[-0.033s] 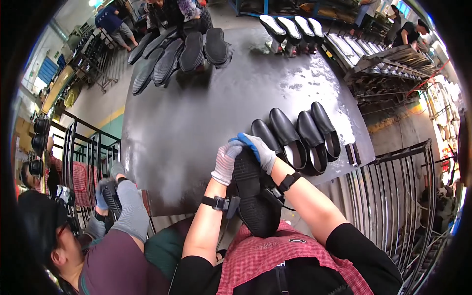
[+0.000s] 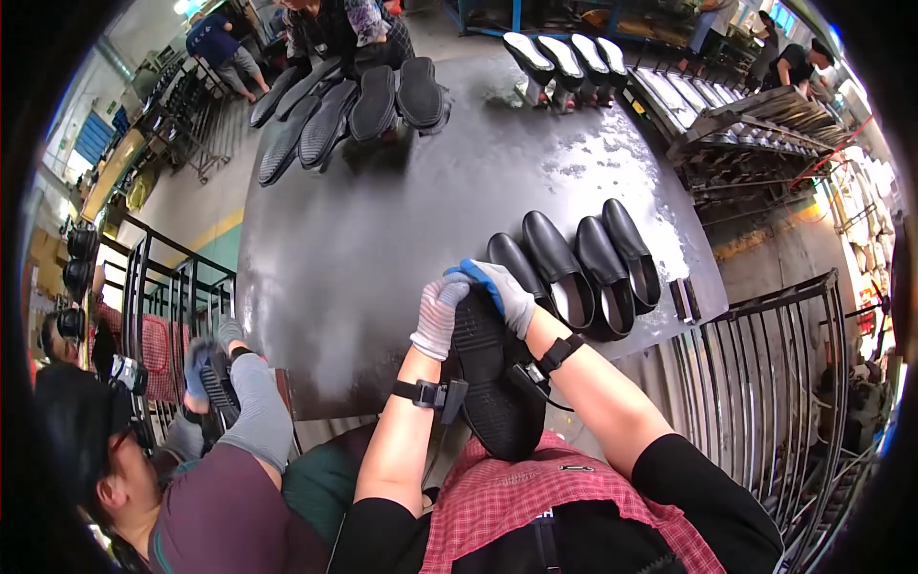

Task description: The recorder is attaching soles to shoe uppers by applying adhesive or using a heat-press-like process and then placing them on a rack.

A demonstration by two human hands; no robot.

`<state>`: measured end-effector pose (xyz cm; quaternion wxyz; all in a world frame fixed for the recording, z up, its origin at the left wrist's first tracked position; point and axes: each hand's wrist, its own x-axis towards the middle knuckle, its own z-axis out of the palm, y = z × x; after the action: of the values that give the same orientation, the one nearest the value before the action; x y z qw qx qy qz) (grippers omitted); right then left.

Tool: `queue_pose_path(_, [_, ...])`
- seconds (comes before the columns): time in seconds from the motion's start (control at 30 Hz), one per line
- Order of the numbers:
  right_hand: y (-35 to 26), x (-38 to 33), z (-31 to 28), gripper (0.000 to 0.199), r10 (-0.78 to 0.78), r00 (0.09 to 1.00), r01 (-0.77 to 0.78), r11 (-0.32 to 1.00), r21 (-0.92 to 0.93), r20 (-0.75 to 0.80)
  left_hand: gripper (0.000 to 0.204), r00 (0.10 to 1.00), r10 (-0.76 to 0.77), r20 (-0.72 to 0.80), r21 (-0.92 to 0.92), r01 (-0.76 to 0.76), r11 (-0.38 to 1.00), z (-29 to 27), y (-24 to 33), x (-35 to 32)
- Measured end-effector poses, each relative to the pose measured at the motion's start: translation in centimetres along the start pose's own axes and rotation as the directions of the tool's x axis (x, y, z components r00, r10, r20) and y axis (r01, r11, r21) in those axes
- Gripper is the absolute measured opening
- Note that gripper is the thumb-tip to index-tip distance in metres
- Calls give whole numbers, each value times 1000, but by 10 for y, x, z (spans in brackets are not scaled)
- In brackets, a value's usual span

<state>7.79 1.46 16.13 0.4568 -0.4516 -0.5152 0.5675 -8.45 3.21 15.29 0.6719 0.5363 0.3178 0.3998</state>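
A black shoe [image 2: 499,407] hangs over the table's near edge, its ridged sole turned up and its heel toward my body or its toe, I cannot tell which. My left hand [image 2: 438,318], in a striped white glove, is closed round the far end's left side. My right hand [image 2: 505,295], in a white and blue glove, grips the same end from the right. The fingertips of both hands meet there. The shoe's upper is hidden underneath. Several finished-looking black slip-on shoes [image 2: 555,251] stand upright just right of my right hand.
A dark metal table [image 2: 382,249] spreads ahead. Soles-up shoes [image 2: 371,103] stand at its far left, white-topped shoe pieces [image 2: 557,59] at its far right. A co-worker [image 2: 229,497] handles a shoe [image 2: 220,385] close on my left. Metal racks [image 2: 765,354] flank the table.
My hands and the shoe in them stay almost in place. On my left, the co-worker's blue-gloved hand has risen slightly.
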Motion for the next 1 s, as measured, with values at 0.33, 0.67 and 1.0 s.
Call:
queue_pose_path(0.33, [-6, -159, 47, 42, -151, 983, 164, 977, 134, -102, 33, 978, 115, -174, 83, -101, 991, 74, 22, -141])
queue_pose_path(0.67, [-15, -295, 90, 54, -364, 929, 369, 914, -166, 62, 28, 734, -432, -524, -364, 266, 893, 124, 22, -319])
queue_pose_path(1.0, [-23, -49, -24, 83, -147, 649, 746, -68, -662, 746, 21, 779, 549, -301, 844, -49, 533, -1, 40, -198])
